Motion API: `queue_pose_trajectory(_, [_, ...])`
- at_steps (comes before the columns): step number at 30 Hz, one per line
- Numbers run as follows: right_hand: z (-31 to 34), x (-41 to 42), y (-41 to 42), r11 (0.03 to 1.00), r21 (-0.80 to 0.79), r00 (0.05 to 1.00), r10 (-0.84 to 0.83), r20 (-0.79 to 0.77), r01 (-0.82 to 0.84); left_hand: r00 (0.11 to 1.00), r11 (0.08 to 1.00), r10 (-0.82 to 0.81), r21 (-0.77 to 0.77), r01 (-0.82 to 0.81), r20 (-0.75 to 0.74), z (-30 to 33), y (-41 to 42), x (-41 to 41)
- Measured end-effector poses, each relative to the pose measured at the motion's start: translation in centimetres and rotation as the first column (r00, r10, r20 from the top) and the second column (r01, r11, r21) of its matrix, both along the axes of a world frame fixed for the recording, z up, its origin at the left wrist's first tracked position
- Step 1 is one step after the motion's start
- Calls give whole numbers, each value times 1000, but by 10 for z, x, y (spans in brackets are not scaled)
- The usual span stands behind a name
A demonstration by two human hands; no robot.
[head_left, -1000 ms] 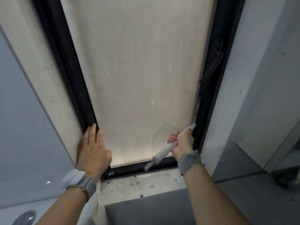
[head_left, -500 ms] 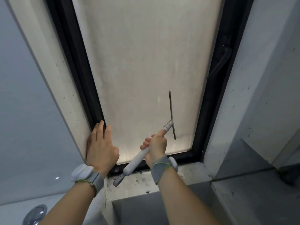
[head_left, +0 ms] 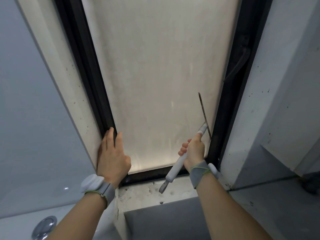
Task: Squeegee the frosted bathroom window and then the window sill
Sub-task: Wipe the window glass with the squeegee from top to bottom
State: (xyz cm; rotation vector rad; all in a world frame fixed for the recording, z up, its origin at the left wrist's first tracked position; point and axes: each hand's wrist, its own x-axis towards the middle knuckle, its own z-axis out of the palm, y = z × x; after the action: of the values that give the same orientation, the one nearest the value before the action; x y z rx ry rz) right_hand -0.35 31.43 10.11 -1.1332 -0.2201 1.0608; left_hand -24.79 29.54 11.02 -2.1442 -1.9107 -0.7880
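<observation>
R hand: right hand (head_left: 194, 149) clamped round the white handle of the squeegee (head_left: 174, 168), wrist low by the bottom-R corner of the pane.
L hand: left hand (head_left: 111, 155) flat & spread, holding nothing; fingers on the black frame (head_left: 90, 87) at lower L, palm against the wall edge. Same spot as 0.5 s ago.
Change: blade (head_left: 204, 115) was mid-pane 0.5 s ago, now sits near the R frame again, standing roughly upright on the glass. 1 s ago it was tucked at that R edge too, so it looks like back-and-forth sideways strokes over the lower R.
Meaning: prob. still on the frosted window (head_left: 155, 66), low section only; upper glass shows faint streaks, sill (head_left: 143, 191) still grimy w/ dark specks, judged not yet done.
Hidden: top of pane cut off. Can't tell if blade rubber actually presses the glass; it's seen edge-on, thin. R fingers mostly behind the handle.
Unclear: dark latch (head_left: 239, 66) on R frame, shape blurred. Chrome round fitting (head_left: 44, 227) at bottom L partly cut off.
</observation>
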Motion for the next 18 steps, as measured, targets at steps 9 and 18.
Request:
queue_pose_trajectory(9, [-50,-54,2,997,-68,951,59,305,-40,1000,1000,7,15,-6,-16,-4,3,-2])
queue_pose_trajectory(18, [-98,-60,-22,963,-268,619,234,750,-39,1000,1000,7,11,-6,-29,-2,2,0])
